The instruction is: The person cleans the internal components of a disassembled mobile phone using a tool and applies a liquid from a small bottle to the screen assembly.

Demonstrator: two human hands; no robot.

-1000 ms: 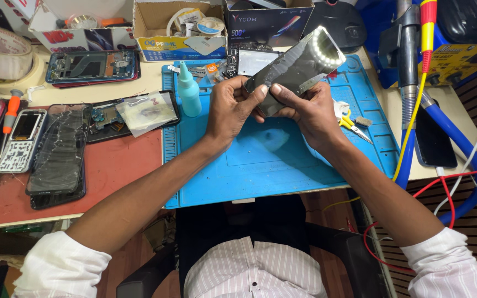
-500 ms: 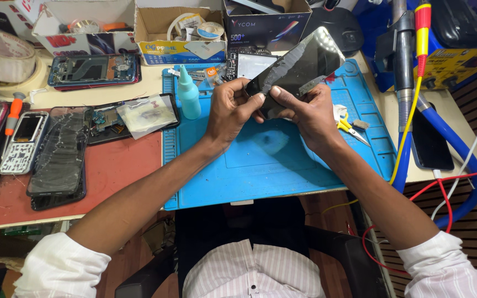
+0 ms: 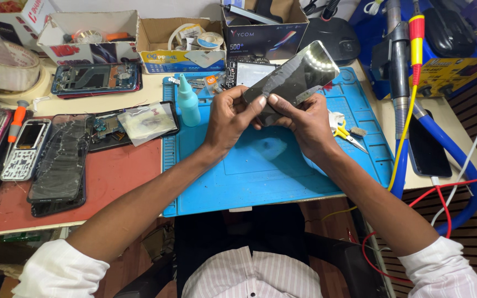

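Both hands hold a dark glossy phone screen panel [image 3: 296, 77] tilted above the blue work mat [image 3: 260, 176]; a lamp's glare shows near its far end. My left hand [image 3: 232, 116] grips its near left edge, thumb on the glass. My right hand [image 3: 305, 124] holds the near right edge, with the thumb pressed on the surface beside the left thumb.
A teal squeeze bottle [image 3: 187, 102] stands at the mat's left. A cracked phone [image 3: 59, 163], a keypad phone [image 3: 26, 148] and an opened phone [image 3: 97, 79] lie around the red mat [image 3: 106, 182]. Cardboard boxes [image 3: 180, 38] line the back. Scissors [image 3: 349, 135], a black phone [image 3: 429, 152] and cables [image 3: 459, 193] are at right.
The panel has tilted a little in my hands, and the glare has shifted along its far end. Both hands stay on it.
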